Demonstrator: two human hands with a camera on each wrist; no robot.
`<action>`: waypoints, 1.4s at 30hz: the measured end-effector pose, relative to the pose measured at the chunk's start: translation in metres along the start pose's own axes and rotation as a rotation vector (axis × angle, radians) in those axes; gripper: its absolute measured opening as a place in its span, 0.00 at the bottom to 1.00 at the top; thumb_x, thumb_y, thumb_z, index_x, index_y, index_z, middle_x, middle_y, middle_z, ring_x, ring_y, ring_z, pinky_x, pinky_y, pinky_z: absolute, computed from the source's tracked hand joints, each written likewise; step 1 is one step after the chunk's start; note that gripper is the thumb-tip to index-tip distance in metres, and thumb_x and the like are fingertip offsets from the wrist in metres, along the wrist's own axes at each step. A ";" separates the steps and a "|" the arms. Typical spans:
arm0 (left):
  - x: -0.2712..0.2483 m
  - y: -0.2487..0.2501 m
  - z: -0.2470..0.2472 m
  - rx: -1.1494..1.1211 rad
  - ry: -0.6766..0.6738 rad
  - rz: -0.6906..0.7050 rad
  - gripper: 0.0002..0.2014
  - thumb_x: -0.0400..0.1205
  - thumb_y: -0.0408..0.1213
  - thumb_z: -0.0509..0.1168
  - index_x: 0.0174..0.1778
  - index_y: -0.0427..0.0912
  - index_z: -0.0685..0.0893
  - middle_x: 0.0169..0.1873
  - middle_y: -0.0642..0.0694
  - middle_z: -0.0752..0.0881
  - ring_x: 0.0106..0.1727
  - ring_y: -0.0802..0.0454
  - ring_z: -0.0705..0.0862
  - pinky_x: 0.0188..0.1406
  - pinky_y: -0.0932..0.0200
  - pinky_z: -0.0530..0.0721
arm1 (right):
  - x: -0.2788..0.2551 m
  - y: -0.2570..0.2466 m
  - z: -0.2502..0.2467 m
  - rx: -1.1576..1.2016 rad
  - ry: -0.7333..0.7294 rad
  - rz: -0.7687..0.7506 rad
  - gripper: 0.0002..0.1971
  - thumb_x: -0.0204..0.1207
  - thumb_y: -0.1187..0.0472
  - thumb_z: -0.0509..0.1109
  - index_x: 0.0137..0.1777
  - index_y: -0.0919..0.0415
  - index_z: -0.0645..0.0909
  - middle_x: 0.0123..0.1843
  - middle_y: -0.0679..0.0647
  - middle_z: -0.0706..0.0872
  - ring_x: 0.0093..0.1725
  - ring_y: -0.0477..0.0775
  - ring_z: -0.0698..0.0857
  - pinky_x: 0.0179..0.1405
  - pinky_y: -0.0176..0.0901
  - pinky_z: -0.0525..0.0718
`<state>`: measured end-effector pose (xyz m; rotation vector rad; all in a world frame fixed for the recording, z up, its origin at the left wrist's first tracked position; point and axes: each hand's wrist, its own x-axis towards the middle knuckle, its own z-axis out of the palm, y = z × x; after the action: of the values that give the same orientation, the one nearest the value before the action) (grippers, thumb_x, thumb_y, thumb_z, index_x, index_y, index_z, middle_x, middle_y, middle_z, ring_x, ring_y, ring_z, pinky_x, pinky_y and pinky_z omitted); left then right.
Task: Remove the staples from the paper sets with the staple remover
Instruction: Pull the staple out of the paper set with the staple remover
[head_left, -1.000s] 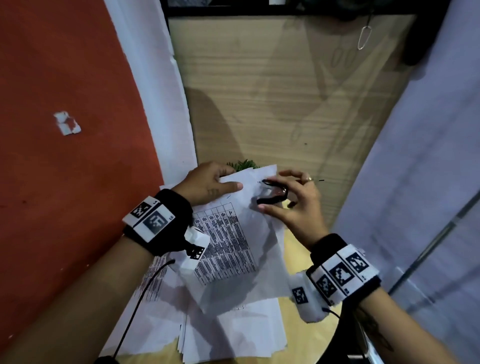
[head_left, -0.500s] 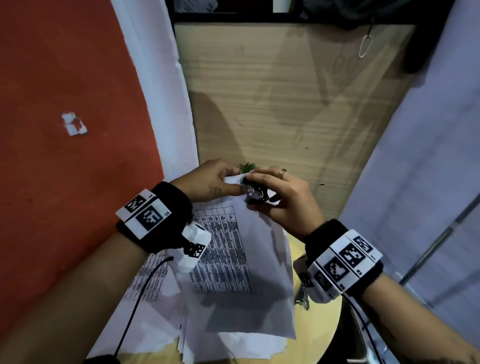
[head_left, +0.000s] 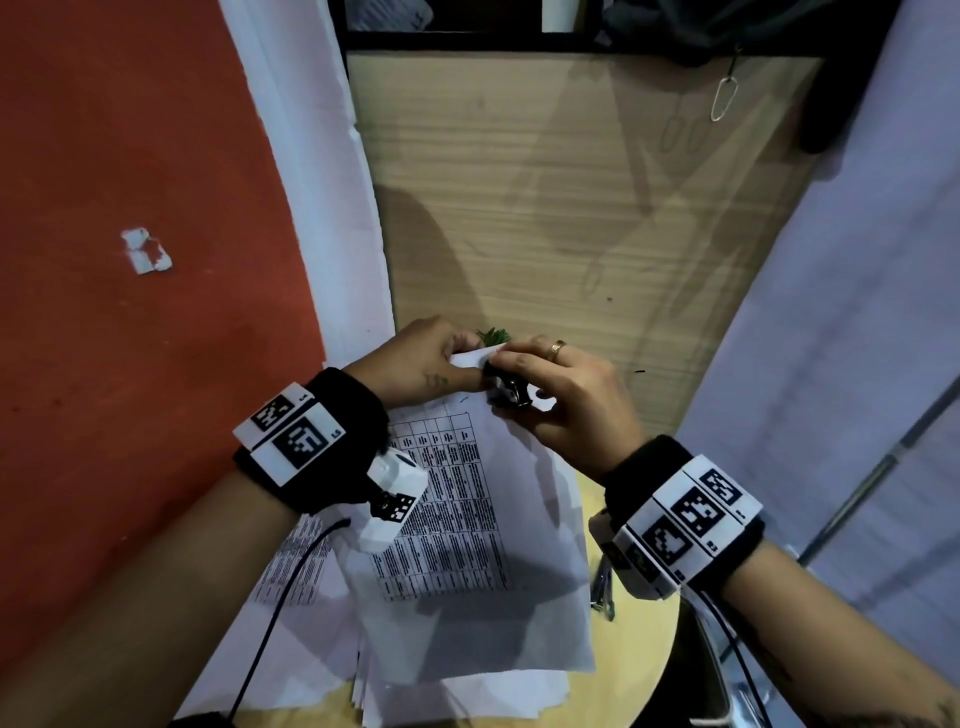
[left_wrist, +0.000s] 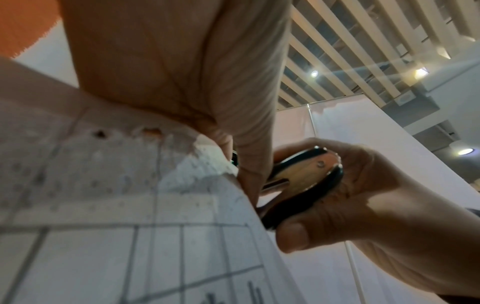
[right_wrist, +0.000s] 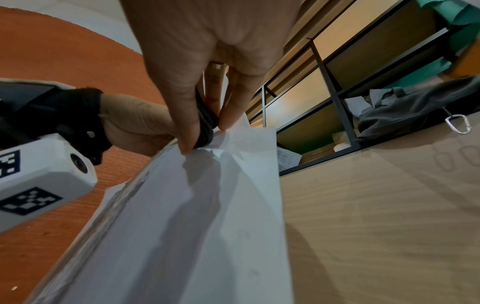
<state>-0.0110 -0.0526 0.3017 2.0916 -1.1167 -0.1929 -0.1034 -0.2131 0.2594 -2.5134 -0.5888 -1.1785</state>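
Note:
A printed paper set (head_left: 457, 499) with a table on its top sheet is lifted off the stack. My left hand (head_left: 421, 364) pinches its top corner, seen from below in the left wrist view as gridded paper (left_wrist: 116, 205) with small holes near the edge. My right hand (head_left: 561, 400) grips the black and metal staple remover (head_left: 511, 389) and squeezes it at that same corner, right beside my left thumb. The staple remover (left_wrist: 303, 183) shows its rivet and black handles between thumb and fingers; in the right wrist view the staple remover (right_wrist: 205, 125) bites the sheet's top edge. The staple itself is hidden.
More loose sheets (head_left: 441, 691) lie stacked on the round wooden table (head_left: 639, 639). A metal tool (head_left: 602, 587) lies on the table under my right wrist. A wooden cabinet panel (head_left: 571, 208) stands behind, a red wall (head_left: 130, 260) to the left, a grey partition (head_left: 831, 338) to the right.
My right hand moved the staple remover left onto the paper corner held by my left hand. The paper set came up a little and both hands closed together.

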 end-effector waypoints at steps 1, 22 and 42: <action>0.000 0.001 0.000 0.009 -0.001 0.000 0.12 0.76 0.36 0.72 0.29 0.51 0.81 0.25 0.55 0.78 0.31 0.62 0.75 0.33 0.62 0.70 | 0.000 0.000 0.000 -0.005 0.002 -0.003 0.18 0.65 0.60 0.76 0.56 0.61 0.87 0.55 0.56 0.88 0.45 0.61 0.88 0.30 0.54 0.87; -0.009 0.004 -0.006 -0.078 -0.033 -0.018 0.08 0.74 0.34 0.74 0.42 0.32 0.86 0.34 0.39 0.84 0.38 0.53 0.79 0.42 0.54 0.74 | 0.005 -0.004 0.000 -0.001 0.035 -0.031 0.14 0.64 0.63 0.76 0.51 0.63 0.87 0.50 0.55 0.89 0.41 0.61 0.87 0.29 0.52 0.86; -0.015 0.000 -0.009 -0.251 -0.066 0.026 0.05 0.78 0.31 0.69 0.43 0.46 0.87 0.36 0.59 0.90 0.41 0.66 0.85 0.43 0.75 0.78 | 0.004 -0.012 -0.011 0.441 0.163 0.269 0.21 0.61 0.57 0.82 0.55 0.52 0.83 0.52 0.49 0.85 0.51 0.45 0.85 0.40 0.39 0.88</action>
<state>-0.0158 -0.0363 0.3050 1.8590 -1.0979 -0.3728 -0.1139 -0.2070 0.2708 -2.0290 -0.3998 -1.0111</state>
